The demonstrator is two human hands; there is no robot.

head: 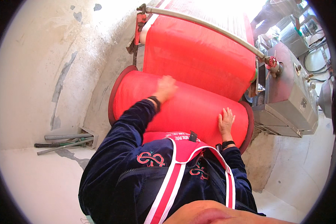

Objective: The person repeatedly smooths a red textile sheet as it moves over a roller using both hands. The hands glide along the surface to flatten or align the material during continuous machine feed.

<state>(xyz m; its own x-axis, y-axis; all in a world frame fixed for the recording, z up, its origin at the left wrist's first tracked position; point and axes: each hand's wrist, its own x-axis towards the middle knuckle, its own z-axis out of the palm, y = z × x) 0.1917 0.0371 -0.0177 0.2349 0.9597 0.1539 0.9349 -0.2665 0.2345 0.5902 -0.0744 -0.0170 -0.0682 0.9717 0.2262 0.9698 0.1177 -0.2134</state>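
Note:
Before me lies a large flanged beam wound with red yarn (pixel 196 103), its dark red end discs (pixel 112 98) showing at both sides. My left hand (pixel 166 88) is over the left half of the roll, blurred; whether it touches the yarn or holds anything cannot be told. On the right half, my right hand (pixel 226 121) rests palm down with its fingers apart and nothing in it. Behind the beam, a sheet of red threads (pixel 196 56) comes down, appearing paler at the top.
A metal pipe (pixel 201 23) crosses above the thread sheet, ending near a red valve wheel (pixel 272 61). A grey machine housing (pixel 291 95) stands right. Another person (pixel 274 14) is at the upper right. Several rods (pixel 67 140) lie at left, near the bare wall (pixel 39 70).

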